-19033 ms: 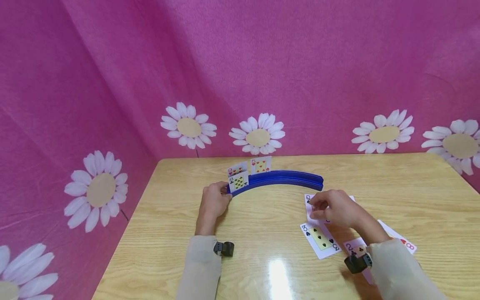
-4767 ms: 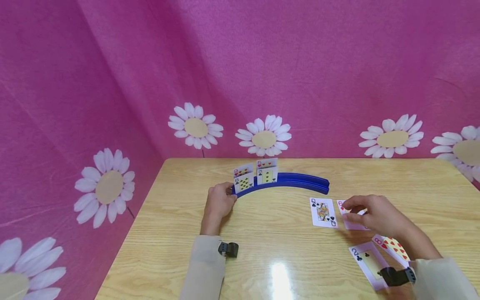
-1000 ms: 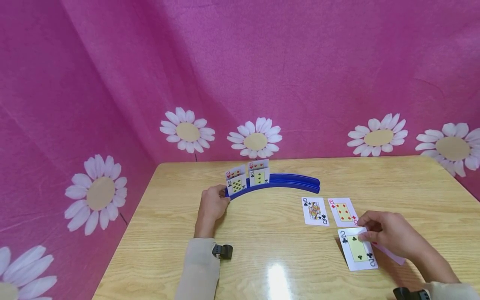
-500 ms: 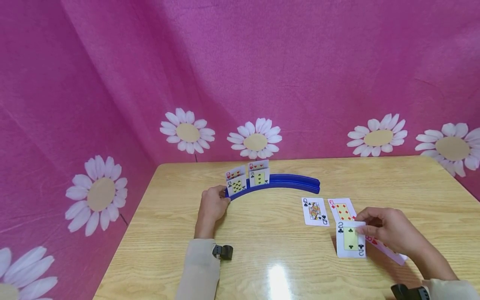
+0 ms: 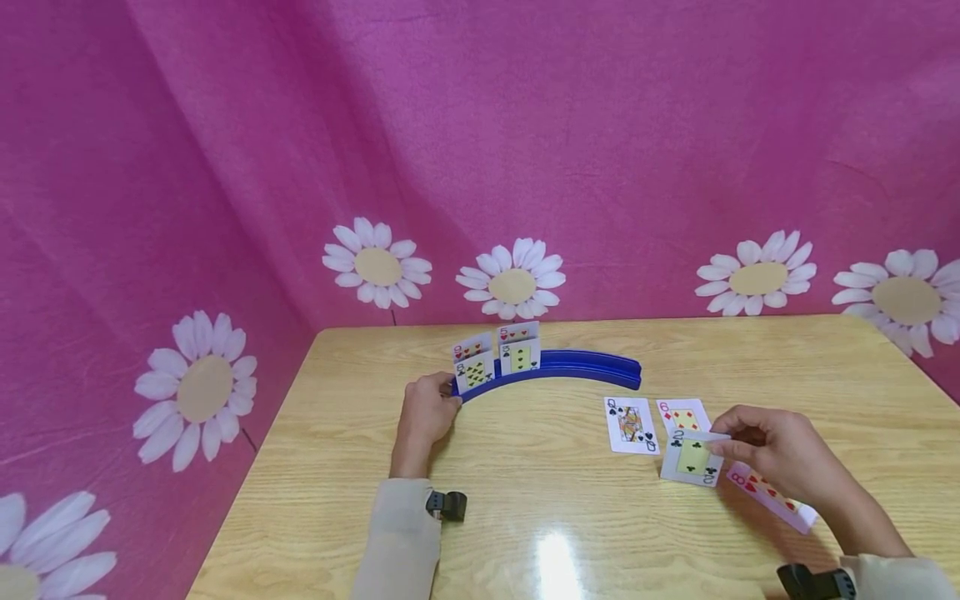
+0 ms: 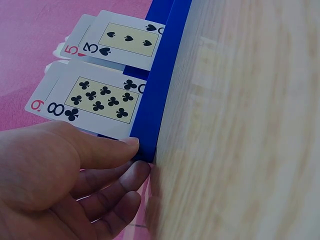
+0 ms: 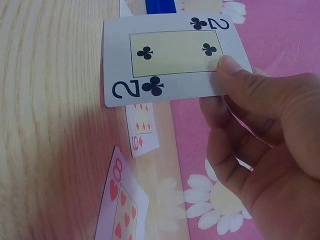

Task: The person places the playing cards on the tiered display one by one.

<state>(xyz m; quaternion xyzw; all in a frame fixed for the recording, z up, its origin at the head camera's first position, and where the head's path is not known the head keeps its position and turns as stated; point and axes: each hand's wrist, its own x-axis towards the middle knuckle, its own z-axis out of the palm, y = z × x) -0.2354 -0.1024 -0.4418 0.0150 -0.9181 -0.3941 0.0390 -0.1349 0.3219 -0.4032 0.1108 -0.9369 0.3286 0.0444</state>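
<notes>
Looking past a pink cloth (image 5: 637, 150) printed with white daisies (image 5: 759, 279), at the back and along the left, onto a wooden table (image 5: 315, 500). Finding on it, toward the back, a curved blue rack (image 5: 588, 367), with its long axis from left to right. Gripping its left end with the left hand (image 5: 427, 412), between thumb and curled fingers. Pinching the two of clubs (image 5: 692, 460) at its upper right corner with the right hand (image 5: 780, 450), thumb on the printed face, fingers behind. Holding this card tilted, apparently off the table, with its long axis roughly near to far, so across the line of the rack rather than along it.

Placing the rack from that pinch: beyond and to the left, right end nearest, closer to the right hand than to the left.

See the queen of spades (image 5: 630, 425) face up between the held card and the rack. See the six of diamonds (image 5: 682, 417) just behind the held card, partly covered. See also the eight of hearts (image 5: 772, 500) beside the right hand, partly hidden by it. Standing in the rack's left part: the eight of clubs (image 5: 475, 373) before a red nine (image 5: 471, 346), then the three of spades (image 5: 520, 357) before a red five (image 5: 517, 333).
</notes>
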